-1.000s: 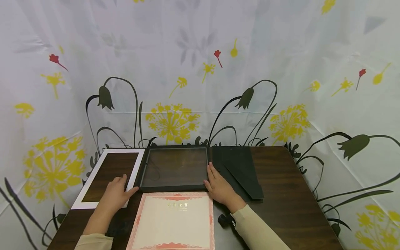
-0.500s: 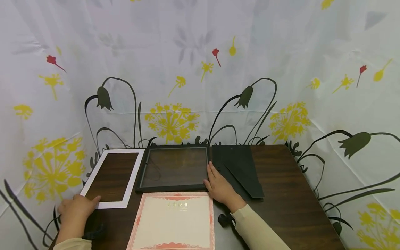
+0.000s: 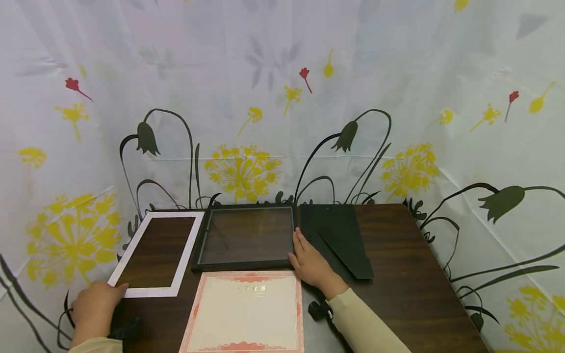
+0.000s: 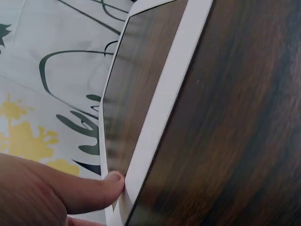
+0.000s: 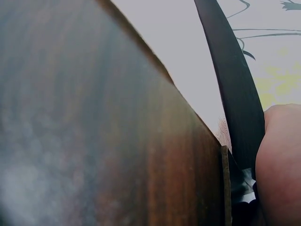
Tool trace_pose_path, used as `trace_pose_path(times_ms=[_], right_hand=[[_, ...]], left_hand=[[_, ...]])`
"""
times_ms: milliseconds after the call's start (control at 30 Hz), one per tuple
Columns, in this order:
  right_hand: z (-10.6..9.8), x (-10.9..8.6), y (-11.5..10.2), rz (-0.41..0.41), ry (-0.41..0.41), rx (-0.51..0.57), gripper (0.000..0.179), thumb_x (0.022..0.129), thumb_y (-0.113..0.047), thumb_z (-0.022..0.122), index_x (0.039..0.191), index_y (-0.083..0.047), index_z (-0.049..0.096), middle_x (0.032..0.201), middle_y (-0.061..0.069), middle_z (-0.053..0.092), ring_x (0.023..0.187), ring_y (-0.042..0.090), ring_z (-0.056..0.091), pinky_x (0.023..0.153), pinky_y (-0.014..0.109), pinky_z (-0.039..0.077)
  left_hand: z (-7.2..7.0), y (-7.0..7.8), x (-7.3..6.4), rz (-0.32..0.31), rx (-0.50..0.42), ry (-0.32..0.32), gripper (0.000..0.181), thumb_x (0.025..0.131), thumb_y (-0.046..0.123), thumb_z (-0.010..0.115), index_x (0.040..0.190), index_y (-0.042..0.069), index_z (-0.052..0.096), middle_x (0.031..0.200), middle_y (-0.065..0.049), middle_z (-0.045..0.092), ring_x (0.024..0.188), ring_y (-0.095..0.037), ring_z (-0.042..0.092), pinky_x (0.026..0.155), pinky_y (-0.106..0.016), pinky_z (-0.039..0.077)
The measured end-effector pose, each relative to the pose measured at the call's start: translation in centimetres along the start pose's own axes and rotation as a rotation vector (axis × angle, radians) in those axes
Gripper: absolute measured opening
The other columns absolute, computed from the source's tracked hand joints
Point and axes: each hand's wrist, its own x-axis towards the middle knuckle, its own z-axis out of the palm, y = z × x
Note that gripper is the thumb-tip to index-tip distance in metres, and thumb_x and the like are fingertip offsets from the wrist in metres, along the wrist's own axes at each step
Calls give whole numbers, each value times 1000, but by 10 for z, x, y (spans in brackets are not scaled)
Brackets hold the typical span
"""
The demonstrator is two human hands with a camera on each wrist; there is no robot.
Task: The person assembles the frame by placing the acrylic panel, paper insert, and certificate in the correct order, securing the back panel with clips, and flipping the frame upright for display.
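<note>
At the left of the table lies a white picture mat (image 3: pixel 183 264) with a cut-out window. My left hand (image 3: pixel 94 308) pinches its near-left corner; in the left wrist view the thumb (image 4: pixel 101 192) lies on the white border and the other fingers are mostly hidden. A black picture frame (image 3: pixel 244 266) with a clear pane lies beside the mat. Straight fingers of my right hand (image 3: pixel 311 264) rest along the frame's right side. Close in front of the frame lies a certificate (image 3: pixel 251 314) with a pink ornate border and gold lettering.
Right of the frame lies a black backing board (image 3: pixel 331 218) with its stand leg (image 3: pixel 346 255). The dark wooden table (image 3: pixel 406 274) extends further right. A flower-patterned curtain (image 3: pixel 273 122) hangs behind and beside the table.
My left hand has moved left and nearer, from the mat's right side to its near-left corner, and now pinches it. The mat has shifted slightly nearer. The right hand has stayed put.
</note>
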Motion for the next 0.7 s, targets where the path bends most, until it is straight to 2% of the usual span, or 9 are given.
trace_pose_path(times_ms=[100,367,567,700], right_hand=[[-1,0,-1,0,15,13,75,119,-42,42,175,-4,11,185,13,6,169,32,22,133,52,32],[3,2,3,15,15,39,75,119,-44,41,176,-6,9,186,9,3,170,31,20,134,53,30],[-1,-1,-1,-6,21,42,73,119,-38,43,174,-1,14,185,16,9,168,37,25,131,57,33],[2,-1,1,-3,22,29,74,119,-40,42,175,-2,13,185,15,8,168,36,25,132,56,33]], left_hand=[[-1,-5,0,32,-32,43,60,98,37,71,99,-22,66,88,-37,68,85,-54,69,67,-57,52],[1,-12,3,48,-40,117,52,94,30,73,98,-22,66,87,-38,69,82,-55,69,64,-58,50],[-4,-17,0,6,-8,63,45,95,25,66,92,-19,68,88,-36,70,83,-52,69,68,-57,52],[-6,-16,-4,1,11,35,39,94,20,64,90,-18,69,86,-34,70,83,-49,69,68,-55,53]])
